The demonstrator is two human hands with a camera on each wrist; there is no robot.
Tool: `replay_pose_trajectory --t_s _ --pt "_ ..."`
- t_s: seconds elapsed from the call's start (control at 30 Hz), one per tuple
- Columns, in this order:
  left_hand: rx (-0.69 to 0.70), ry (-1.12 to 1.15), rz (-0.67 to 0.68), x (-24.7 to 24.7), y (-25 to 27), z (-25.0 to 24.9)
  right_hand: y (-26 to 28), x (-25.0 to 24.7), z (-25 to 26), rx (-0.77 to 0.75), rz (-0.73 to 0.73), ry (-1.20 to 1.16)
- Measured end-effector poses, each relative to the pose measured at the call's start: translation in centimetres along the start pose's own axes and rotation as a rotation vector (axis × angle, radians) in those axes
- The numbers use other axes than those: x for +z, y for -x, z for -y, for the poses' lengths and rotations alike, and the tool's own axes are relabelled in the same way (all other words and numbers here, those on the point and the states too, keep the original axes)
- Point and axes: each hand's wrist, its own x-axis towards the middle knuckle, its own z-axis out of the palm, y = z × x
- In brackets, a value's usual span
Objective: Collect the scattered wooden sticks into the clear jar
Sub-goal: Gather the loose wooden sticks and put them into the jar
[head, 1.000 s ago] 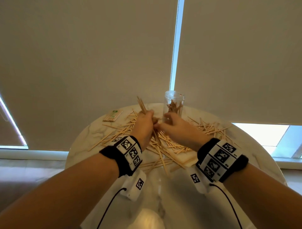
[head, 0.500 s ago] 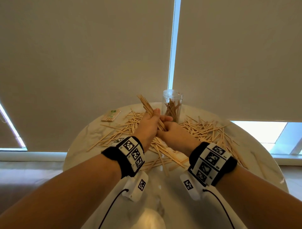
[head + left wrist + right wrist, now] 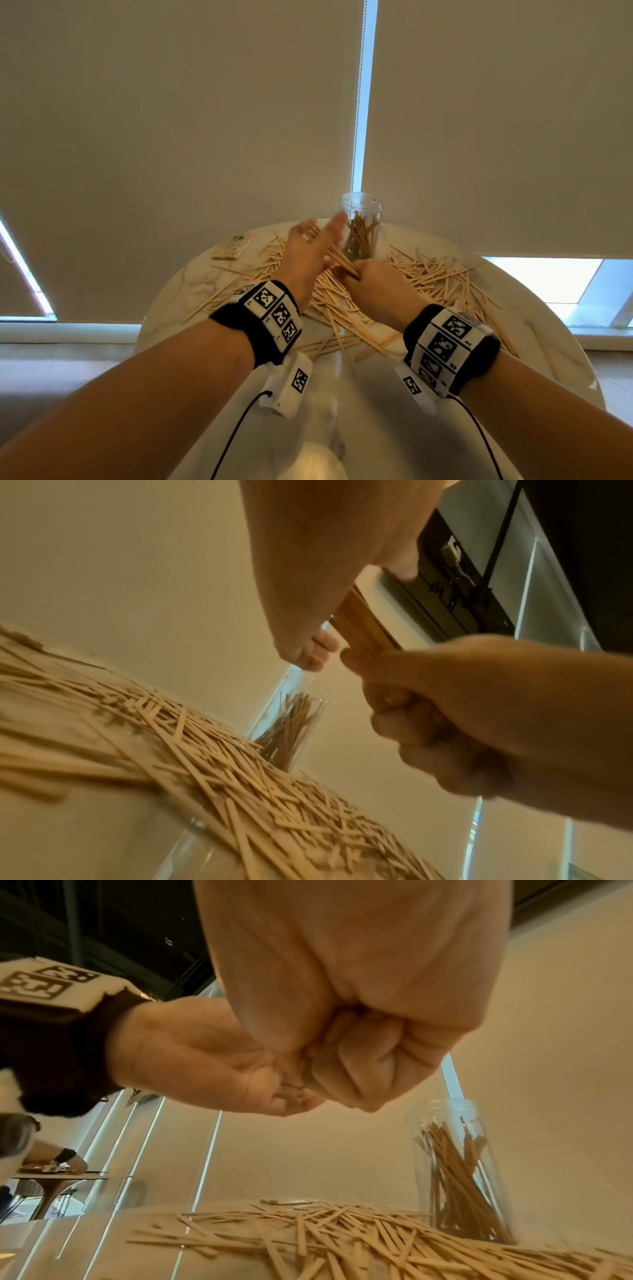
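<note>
A clear jar [image 3: 361,219] stands upright at the far side of the round marble table [image 3: 376,394], partly filled with wooden sticks. Many loose sticks [image 3: 431,277] lie scattered across the table around and under my hands. My right hand [image 3: 373,287] is a fist gripping the lower end of a bundle of sticks [image 3: 337,257] that slants up and to the left. My left hand [image 3: 308,253] lies against the bundle's upper part with fingers stretched out and blurred. In the left wrist view the bundle [image 3: 363,626] runs from the right fist [image 3: 462,710] behind the left palm [image 3: 308,574].
A small packet of sticks [image 3: 233,247] lies at the table's far left. Beige roller blinds hang right behind the table. In the right wrist view, another person's arm [image 3: 51,1161] rests on a distant table at the left.
My left hand has let go of the bundle and opened, its fingers moving up toward the jar. My right hand has kept its grip low on the bundle.
</note>
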Motion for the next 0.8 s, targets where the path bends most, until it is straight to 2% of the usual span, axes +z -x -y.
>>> replay_pose_trajectory --t_s 0.07,0.13,0.3,0.47,0.57,0.67,0.73,0.8 --pt "-0.027 0.062 -0.115 -0.8 -0.6 -1.3 0.3 -0.3 -0.4 0.02 0.027 0.093" --pt "-0.076 0.114 -0.144 -1.4 -0.9 -2.1 0.4 -0.4 -0.7 0.018 0.04 0.153" --pt "-0.195 -0.08 0.041 -0.2 0.2 -1.6 0.1 0.3 -0.3 -0.024 0.025 0.187" --pt "0.078 -0.404 -0.058 -0.9 -1.1 -0.8 0.1 -0.1 -1.0 0.037 0.036 0.257" --pt "0.045 -0.67 0.067 -0.5 -0.5 -0.2 -0.5 -0.3 -1.2 0.077 0.039 0.24" --pt "0.19 -1.104 0.085 -1.0 -0.9 0.3 -0.6 -0.8 -1.2 0.019 0.079 0.184" --pt "0.211 -1.177 0.028 -1.4 -1.7 0.2 -0.1 -1.1 -1.0 -0.055 0.049 0.105" --pt "0.19 -1.159 -0.007 -1.4 -2.6 0.4 0.0 -1.2 -0.9 -0.11 -0.031 0.107"
